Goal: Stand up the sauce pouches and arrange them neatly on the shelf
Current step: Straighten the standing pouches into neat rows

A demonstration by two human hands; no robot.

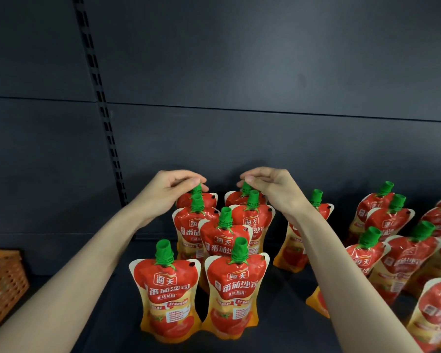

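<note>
Red and yellow tomato sauce pouches with green screw caps stand upright on the dark shelf [107, 317]. My left hand [172, 188] pinches the green cap of the back left pouch [209, 198]. My right hand [270, 184] pinches the cap of the back right pouch [233, 198]. In front of these stand two more pouches, then a middle pouch [223, 242], then a front left pouch [167, 294] and a front right pouch [236, 289]. A single pouch [294, 248] stands partly hidden behind my right forearm.
A second group of several upright pouches [402, 253] fills the right side of the shelf. An orange lattice crate [3, 281] sits at the left edge. The dark back panel with a slotted upright [99, 103] rises behind everything.
</note>
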